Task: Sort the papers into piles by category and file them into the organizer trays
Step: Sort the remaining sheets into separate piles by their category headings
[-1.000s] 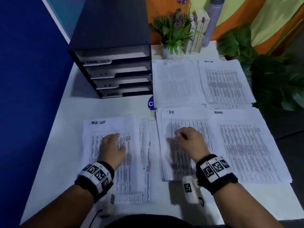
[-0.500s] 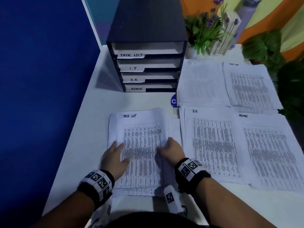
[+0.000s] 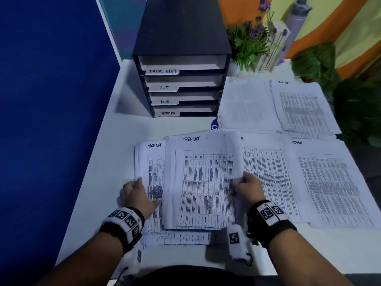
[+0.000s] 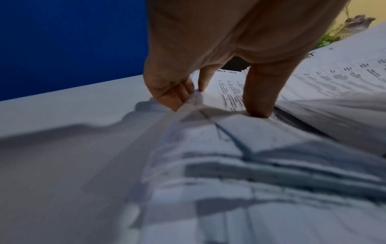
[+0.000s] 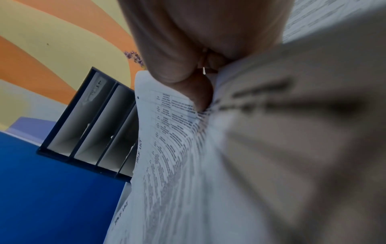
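Observation:
Two stacks of printed sheets headed "Task List" lie in front of me. My right hand (image 3: 237,181) pinches the right edge of the upper Task List stack (image 3: 204,182), thumb on top, and that edge is raised (image 5: 177,148). The upper stack sits shifted to the right and overlaps the H.R. pile (image 3: 268,174). My left hand (image 3: 144,190) pinches the left edge of the lower Task List sheets (image 3: 153,168), with its thumb (image 4: 258,105) pressing on the print and its fingers curled under the edge. The black organizer (image 3: 181,38) stands behind, with trays labelled TASK LIST, I.T, H.R. and ADMIN.
An ADMIN pile (image 3: 329,182) lies at the right. Behind it are an I.T pile (image 3: 245,104) and another Task List pile (image 3: 303,106). A potted plant (image 3: 249,42) and leafy plants (image 3: 354,104) stand at the back right. A blue wall (image 3: 51,100) borders the white table (image 3: 115,151) on the left.
My right hand left the H.R. pile, took the Task List stack's right edge and lifted it, shifting the upper sheets right. My left hand slid to the lower sheets' left edge.

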`<state>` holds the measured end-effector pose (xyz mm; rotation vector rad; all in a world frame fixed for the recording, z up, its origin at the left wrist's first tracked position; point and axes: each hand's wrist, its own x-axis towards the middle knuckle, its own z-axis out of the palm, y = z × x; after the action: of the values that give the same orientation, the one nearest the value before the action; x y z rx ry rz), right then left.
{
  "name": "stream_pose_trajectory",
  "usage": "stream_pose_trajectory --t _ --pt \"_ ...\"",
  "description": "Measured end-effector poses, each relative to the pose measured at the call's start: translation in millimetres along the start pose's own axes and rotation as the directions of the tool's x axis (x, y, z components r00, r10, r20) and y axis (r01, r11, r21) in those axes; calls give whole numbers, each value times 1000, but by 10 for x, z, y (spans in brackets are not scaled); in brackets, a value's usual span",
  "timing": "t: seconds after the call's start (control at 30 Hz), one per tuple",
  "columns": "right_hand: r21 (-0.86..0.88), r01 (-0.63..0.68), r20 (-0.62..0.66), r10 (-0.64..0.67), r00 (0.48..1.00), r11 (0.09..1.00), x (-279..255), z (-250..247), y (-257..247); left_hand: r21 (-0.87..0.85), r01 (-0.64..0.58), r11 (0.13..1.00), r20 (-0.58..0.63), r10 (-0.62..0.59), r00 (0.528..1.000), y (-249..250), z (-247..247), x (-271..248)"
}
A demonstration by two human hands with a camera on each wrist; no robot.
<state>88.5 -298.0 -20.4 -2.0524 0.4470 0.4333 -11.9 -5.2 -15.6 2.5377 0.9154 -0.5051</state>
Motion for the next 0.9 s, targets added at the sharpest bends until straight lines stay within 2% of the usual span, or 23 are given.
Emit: stream_pose_trajectory --t 0.13,0.3,0.47,0.6,0.67,0.9 --pt "123 -43 50 37 998 991 -164 -24 -85 -29 52 998 -24 -53 998 -14 19 38" --pt "15 1 16 -1 1000 1000 -212 156 29 -11 39 999 -62 -39 997 25 44 -21" --pt "-51 13 -26 -14 1000 999 -275 214 27 -37 81 996 -69 -83 994 9 57 -3" --pt "-105 34 -27 -37 999 994 -246 214 28 -8 36 999 -101 -37 994 9 67 -29" --pt "-149 57 -20 -61 998 987 -280 196 -17 -12 12 1000 -114 -14 993 20 106 -65" --pt "-271 203 25 -203 979 941 -377 170 -91 -98 58 993 -111 -68 991 -7 88 -13"
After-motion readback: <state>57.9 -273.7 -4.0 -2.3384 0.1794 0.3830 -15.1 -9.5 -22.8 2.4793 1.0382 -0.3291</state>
